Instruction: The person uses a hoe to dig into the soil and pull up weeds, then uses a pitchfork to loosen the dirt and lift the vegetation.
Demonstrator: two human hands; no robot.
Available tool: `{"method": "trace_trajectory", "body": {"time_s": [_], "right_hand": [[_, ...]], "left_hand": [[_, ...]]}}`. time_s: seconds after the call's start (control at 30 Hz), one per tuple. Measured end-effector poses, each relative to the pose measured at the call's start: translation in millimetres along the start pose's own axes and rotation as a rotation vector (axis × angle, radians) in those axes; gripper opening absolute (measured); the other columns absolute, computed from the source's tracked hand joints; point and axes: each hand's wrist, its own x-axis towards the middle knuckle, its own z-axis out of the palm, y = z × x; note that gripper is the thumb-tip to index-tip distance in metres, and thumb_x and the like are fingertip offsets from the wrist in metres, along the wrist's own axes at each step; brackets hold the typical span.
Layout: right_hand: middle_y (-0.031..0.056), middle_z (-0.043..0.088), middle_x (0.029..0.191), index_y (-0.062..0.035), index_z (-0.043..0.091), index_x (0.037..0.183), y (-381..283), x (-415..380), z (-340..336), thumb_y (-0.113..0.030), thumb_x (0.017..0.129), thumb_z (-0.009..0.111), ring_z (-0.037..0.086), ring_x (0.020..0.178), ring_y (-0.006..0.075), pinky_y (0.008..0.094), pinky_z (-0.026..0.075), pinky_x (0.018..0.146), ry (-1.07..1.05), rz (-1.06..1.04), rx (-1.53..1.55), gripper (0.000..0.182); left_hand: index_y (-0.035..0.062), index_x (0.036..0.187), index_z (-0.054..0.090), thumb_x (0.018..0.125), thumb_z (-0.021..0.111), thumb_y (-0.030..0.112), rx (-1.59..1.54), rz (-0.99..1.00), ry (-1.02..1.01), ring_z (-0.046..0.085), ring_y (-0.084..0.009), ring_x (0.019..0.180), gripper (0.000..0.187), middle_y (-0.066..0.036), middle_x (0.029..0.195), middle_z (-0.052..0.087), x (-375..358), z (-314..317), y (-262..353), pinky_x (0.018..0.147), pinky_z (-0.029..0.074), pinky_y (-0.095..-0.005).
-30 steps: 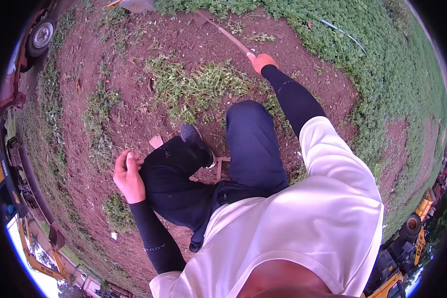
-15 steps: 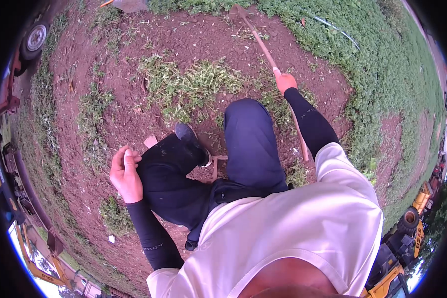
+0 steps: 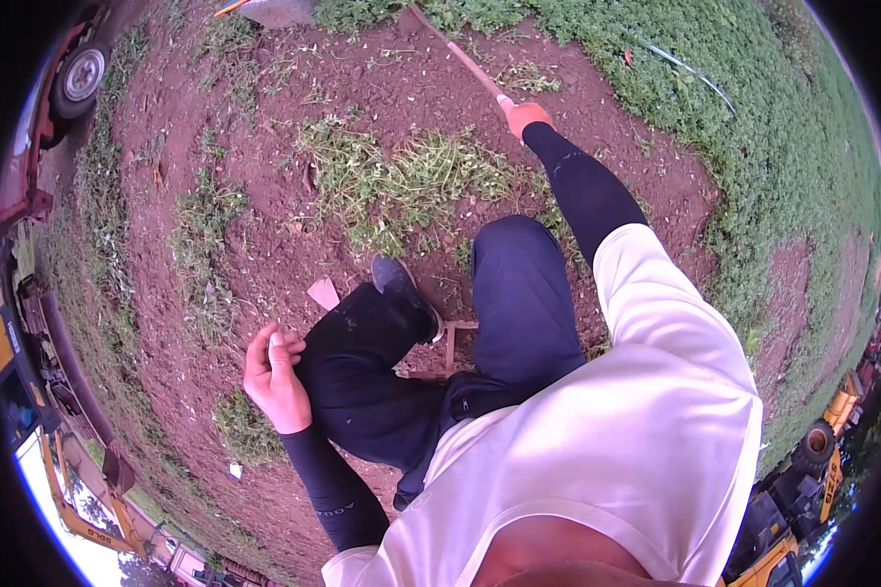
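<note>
My right hand [image 3: 531,120] is wrapped around the wooden handle of a hoe [image 3: 460,59], out in front of me. The hoe's head lies at the top edge, by the green plants, and is hardly visible. Beside my bent left knee, my left hand [image 3: 277,377] is held palm up with loosely curled fingers and nothing in it. Pulled weeds [image 3: 411,186] lie in a heap on the brown soil [image 3: 362,88] between my feet and the hoe.
I sit low over a small wooden frame [image 3: 451,344]. Dense green plants [image 3: 793,147] cover the ground on the right. A wheeled vehicle [image 3: 78,75] stands at the upper left, with yellow machines [image 3: 822,445] at the lower right. A pale block [image 3: 276,10] lies at the top.
My right hand has moved forward and to the left along with the hoe, whose head has shifted left. The left hand keeps its pose beside the knee while the view has shifted slightly.
</note>
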Motion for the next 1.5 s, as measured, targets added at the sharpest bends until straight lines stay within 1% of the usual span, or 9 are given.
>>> {"method": "trace_trajectory", "body": {"time_s": [0.13,0.23,0.4,0.6,0.77,1.07,1.2,1.33,1.5], "right_hand": [[0.0218,0.067,0.116,-0.0053,0.07,0.114,20.8,-7.8,-4.7,-0.072,0.092,0.038,0.061,0.115,0.0382,0.0473,0.048,0.096,0.036,0.023,-0.008,0.078],[0.0279,0.068,0.102,0.0028,0.072,0.096,96.6,-20.8,33.0,-0.075,0.093,0.031,0.063,0.105,0.0429,0.0483,0.048,0.092,0.101,0.008,-0.022,0.088],[0.029,0.068,0.098,0.0026,0.073,0.094,184.9,-85.3,28.2,-0.076,0.09,0.037,0.065,0.101,0.043,0.0486,0.047,0.091,0.126,0.094,-0.01,0.086],[0.0255,0.069,0.098,-0.0035,0.074,0.094,90.5,-69.4,12.9,-0.074,0.089,0.039,0.064,0.1,0.043,0.0495,0.048,0.088,0.148,0.029,0.037,0.079],[0.0211,0.065,0.123,-0.0047,0.07,0.117,-14.7,-17.9,10.9,-0.074,0.091,0.035,0.058,0.122,0.0384,0.0471,0.045,0.101,0.073,0.107,-0.02,0.082],[0.0272,0.067,0.111,-0.0005,0.072,0.107,140.8,-68.6,46.8,-0.079,0.089,0.031,0.062,0.111,0.0411,0.049,0.047,0.096,-0.066,0.121,-0.05,0.09],[0.0281,0.068,0.1,0.0004,0.074,0.092,117.9,-84.1,41.3,-0.079,0.088,0.035,0.064,0.103,0.0429,0.0478,0.047,0.092,0.081,0.1,0.019,0.088],[0.0291,0.067,0.103,0.0004,0.074,0.093,72.3,-69.2,30.5,-0.08,0.087,0.037,0.063,0.105,0.0417,0.0472,0.046,0.095,0.059,0.083,0.114,0.089],[0.0232,0.07,0.084,0.0038,0.072,0.092,23.3,-42.9,23.2,-0.077,0.087,0.042,0.07,0.083,0.0389,0.045,0.054,0.074,-0.084,0.182,0.261,0.086]], "left_hand": [[-0.0029,0.118,0.063,0.101,0.057,0.018,0.005,-0.012,-0.017,0.067,-0.0128,0.079,0.028,-0.008,0.092,0.07,4.1,4.8,4.4,0.069,0.05,-0.0242],[-0.0031,0.118,0.062,0.101,0.058,0.019,0.012,0.012,-0.061,0.067,-0.0129,0.08,0.028,-0.009,0.093,0.07,6.0,7.7,8.8,0.069,0.05,-0.024],[-0.0031,0.119,0.062,0.1,0.059,0.018,-0.01,0.007,-0.071,0.067,-0.0129,0.079,0.028,-0.009,0.093,0.071,5.8,9.3,7.9,0.07,0.049,-0.0241],[-0.0026,0.119,0.062,0.1,0.058,0.016,-0.006,0.021,-0.068,0.067,-0.0118,0.079,0.027,-0.009,0.094,0.071,1.6,-0.4,0.1,0.069,0.049,-0.0236],[-0.0026,0.118,0.062,0.1,0.059,0.017,-0.031,-0.034,-0.048,0.067,-0.0124,0.079,0.027,-0.01,0.094,0.071,7.8,-1.0,0.3,0.069,0.049,-0.0237],[-0.003,0.118,0.062,0.1,0.058,0.016,-0.096,-0.016,-0.09,0.067,-0.0132,0.08,0.026,-0.01,0.094,0.071,8.0,1.4,8.4,0.071,0.049,-0.0241],[-0.0031,0.117,0.062,0.1,0.058,0.016,-0.073,-0.018,-0.079,0.067,-0.0134,0.08,0.026,-0.009,0.094,0.07,10.1,-1.1,3.9,0.07,0.049,-0.0236],[-0.0029,0.118,0.062,0.1,0.058,0.016,-0.073,-0.013,-0.086,0.067,-0.0136,0.079,0.026,-0.009,0.094,0.07,8.6,0.8,2.9,0.07,0.049,-0.0237],[-0.003,0.118,0.062,0.1,0.058,0.017,-0.07,-0.043,-0.077,0.067,-0.0142,0.08,0.026,-0.009,0.093,0.071,8.4,-1.8,4.3,0.07,0.05,-0.0245]]}}
